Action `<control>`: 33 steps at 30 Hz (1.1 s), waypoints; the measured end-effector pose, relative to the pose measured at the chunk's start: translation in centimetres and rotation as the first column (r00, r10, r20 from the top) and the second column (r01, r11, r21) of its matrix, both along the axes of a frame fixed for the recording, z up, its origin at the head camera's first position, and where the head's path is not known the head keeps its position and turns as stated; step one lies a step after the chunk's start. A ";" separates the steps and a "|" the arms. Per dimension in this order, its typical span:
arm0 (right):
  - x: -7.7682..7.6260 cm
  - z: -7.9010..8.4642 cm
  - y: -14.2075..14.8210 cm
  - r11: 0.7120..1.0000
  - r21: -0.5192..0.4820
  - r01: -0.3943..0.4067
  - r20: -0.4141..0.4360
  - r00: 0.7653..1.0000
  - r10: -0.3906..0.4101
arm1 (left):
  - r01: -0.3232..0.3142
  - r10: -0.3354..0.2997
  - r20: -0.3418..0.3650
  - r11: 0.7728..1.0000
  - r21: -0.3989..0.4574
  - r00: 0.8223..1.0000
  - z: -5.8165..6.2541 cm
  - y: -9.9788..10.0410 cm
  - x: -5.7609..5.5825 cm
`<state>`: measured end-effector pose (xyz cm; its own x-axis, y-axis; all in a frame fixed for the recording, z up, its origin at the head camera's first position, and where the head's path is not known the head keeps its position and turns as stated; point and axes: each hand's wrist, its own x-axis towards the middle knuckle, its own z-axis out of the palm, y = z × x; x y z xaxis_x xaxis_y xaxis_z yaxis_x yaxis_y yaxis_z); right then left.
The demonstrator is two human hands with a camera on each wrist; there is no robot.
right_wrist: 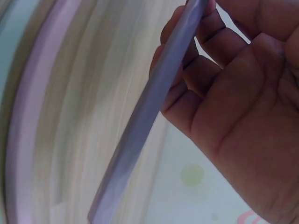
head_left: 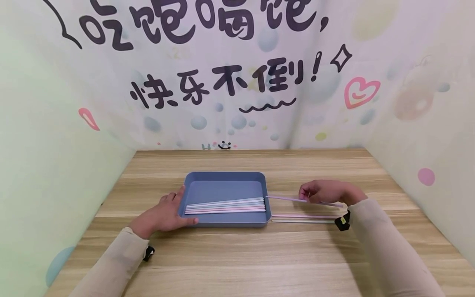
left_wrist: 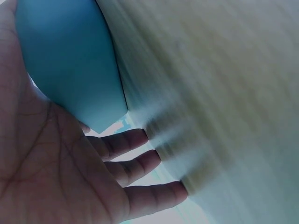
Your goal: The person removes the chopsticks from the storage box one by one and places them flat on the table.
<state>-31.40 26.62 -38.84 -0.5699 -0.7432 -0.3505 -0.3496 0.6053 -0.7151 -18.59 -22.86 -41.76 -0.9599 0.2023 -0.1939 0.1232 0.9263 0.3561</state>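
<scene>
A blue rectangular tray [head_left: 222, 187] stands on the table, with several thin pale sticks [head_left: 226, 208] lying side by side along its near half. My left hand [head_left: 163, 213] rests at its left end, thumb over the near corner and fingers spread along the side wall. Right of the tray, my right hand [head_left: 328, 192] pinches a thin lilac stick [head_left: 285, 199] between thumb and fingertips. The stick's left end overlaps the tray's right rim in the head view. Up close, this lilac stick [right_wrist: 140, 126] slants past the curled fingers.
On the wooden table [head_left: 237, 255], a pink stick [head_left: 304, 216] and a pale greenish stick [head_left: 302, 221] lie parallel, right of the tray and nearer me than the right hand. A printed cloth backdrop [head_left: 178, 132] rises behind the table, with pale walls at both sides.
</scene>
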 end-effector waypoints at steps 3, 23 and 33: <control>0.2 -0.1 0.5 1.000 -0.005 0.000 0.004 1.000 0.000 | 0.000 0.000 -0.002 1.000 0.001 1.000 0.0 0.0 0.0; 1.5 -1.7 2.0 1.000 0.002 0.018 -0.009 1.000 -0.018 | 0.003 -0.003 0.003 1.000 0.001 1.000 -0.2 0.0 0.0; 2.0 -2.0 1.9 1.000 -0.005 0.011 -0.050 0.999 -0.011 | -0.001 0.001 0.006 1.000 -0.003 1.000 0.0 0.1 0.0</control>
